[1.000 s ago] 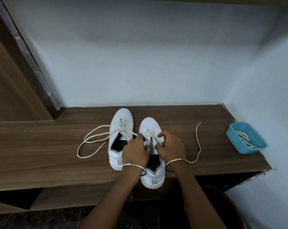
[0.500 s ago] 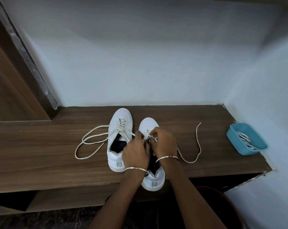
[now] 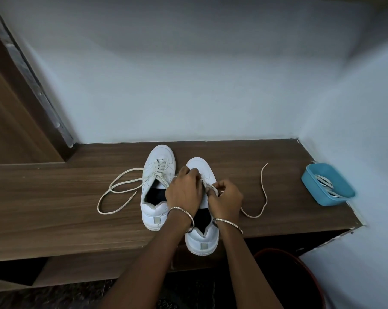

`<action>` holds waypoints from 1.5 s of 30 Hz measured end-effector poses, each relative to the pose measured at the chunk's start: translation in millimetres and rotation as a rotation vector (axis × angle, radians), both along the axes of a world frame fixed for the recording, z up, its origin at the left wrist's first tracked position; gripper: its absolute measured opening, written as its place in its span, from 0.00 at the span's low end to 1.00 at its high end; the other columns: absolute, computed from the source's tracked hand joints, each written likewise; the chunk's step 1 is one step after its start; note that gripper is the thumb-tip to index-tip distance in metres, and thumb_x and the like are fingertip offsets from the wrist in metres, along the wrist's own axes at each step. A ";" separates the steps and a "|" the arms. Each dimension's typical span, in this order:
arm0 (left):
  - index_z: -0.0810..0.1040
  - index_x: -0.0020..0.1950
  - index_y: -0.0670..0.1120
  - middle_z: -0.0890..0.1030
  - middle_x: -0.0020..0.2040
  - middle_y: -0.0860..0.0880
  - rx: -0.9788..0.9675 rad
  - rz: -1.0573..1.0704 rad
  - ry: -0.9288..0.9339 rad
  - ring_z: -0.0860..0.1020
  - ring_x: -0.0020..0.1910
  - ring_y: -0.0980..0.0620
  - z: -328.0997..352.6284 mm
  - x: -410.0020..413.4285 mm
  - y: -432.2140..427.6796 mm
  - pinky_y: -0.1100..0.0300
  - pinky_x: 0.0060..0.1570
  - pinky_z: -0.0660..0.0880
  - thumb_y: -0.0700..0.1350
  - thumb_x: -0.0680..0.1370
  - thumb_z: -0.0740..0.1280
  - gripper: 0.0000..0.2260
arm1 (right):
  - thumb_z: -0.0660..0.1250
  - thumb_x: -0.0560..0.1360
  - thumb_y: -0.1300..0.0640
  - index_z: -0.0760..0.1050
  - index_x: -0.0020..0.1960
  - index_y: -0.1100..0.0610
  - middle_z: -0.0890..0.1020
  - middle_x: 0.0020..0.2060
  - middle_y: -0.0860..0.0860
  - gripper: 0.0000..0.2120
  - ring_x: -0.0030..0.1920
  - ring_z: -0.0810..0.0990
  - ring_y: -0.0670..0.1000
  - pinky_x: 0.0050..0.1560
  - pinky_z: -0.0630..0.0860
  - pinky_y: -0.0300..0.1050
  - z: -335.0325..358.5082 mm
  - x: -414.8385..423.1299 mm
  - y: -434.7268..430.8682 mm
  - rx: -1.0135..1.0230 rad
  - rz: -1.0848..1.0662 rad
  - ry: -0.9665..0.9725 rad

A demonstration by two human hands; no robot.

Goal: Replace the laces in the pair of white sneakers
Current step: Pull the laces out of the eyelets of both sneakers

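Note:
Two white sneakers stand side by side on a wooden shelf (image 3: 54, 208), toes to the wall. The left sneaker (image 3: 157, 175) is laced, and its long lace ends (image 3: 117, 190) trail leftward over the wood. Both my hands work over the lace area of the right sneaker (image 3: 202, 239). My left hand (image 3: 184, 190) is curled over the shoe's tongue, what its fingertips hold is hidden. My right hand (image 3: 225, 197) pinches the cream lace (image 3: 263, 192), whose free end loops off to the right.
A blue plastic tub (image 3: 326, 186) with more white laces in it sits at the shelf's right end by the wall. A dark red bucket rim (image 3: 286, 259) shows below the shelf. A wooden door frame (image 3: 28, 85) runs along the left.
My right hand has moved right and toward me with the lace, pulling it further through. The left hand stays on the right sneaker's tongue. The view has shifted slightly.

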State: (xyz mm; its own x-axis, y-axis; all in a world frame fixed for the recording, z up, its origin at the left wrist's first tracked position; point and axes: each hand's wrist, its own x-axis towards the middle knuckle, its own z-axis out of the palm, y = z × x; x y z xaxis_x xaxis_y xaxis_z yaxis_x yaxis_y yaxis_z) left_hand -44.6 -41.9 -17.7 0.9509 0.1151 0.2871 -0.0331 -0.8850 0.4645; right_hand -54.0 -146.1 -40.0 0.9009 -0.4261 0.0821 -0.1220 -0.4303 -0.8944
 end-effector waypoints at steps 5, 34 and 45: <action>0.72 0.50 0.44 0.78 0.48 0.46 -0.387 0.042 -0.064 0.77 0.47 0.44 -9.6 5.4 6.7 0.50 0.42 0.73 0.41 0.80 0.62 0.01 | 0.73 0.68 0.64 0.78 0.39 0.58 0.80 0.34 0.48 0.05 0.37 0.78 0.49 0.35 0.67 0.33 -5.2 -1.1 6.0 0.000 -0.034 -0.008; 0.79 0.45 0.48 0.83 0.41 0.44 -1.159 0.485 0.084 0.79 0.36 0.45 28.3 -16.3 108.5 0.60 0.34 0.75 0.40 0.72 0.66 0.06 | 0.72 0.71 0.65 0.73 0.41 0.61 0.78 0.41 0.51 0.07 0.43 0.78 0.55 0.43 0.72 0.48 -9.5 -8.4 19.9 -0.213 -0.034 -0.050; 0.82 0.61 0.57 0.79 0.57 0.51 0.382 -0.257 0.164 0.74 0.62 0.45 28.3 4.2 13.5 0.51 0.56 0.68 0.54 0.76 0.64 0.15 | 0.69 0.72 0.65 0.71 0.40 0.60 0.78 0.41 0.53 0.07 0.44 0.77 0.58 0.41 0.64 0.45 -7.8 -8.1 22.4 -0.159 -0.042 -0.038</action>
State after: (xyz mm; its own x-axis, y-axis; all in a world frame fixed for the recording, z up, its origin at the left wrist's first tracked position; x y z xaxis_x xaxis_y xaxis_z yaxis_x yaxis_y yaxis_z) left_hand -40.5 -28.4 10.6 0.9710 -0.2137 0.1072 -0.2264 -0.9660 0.1249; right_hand -62.1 -123.8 -47.9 0.8774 -0.4425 0.1856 -0.1102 -0.5623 -0.8196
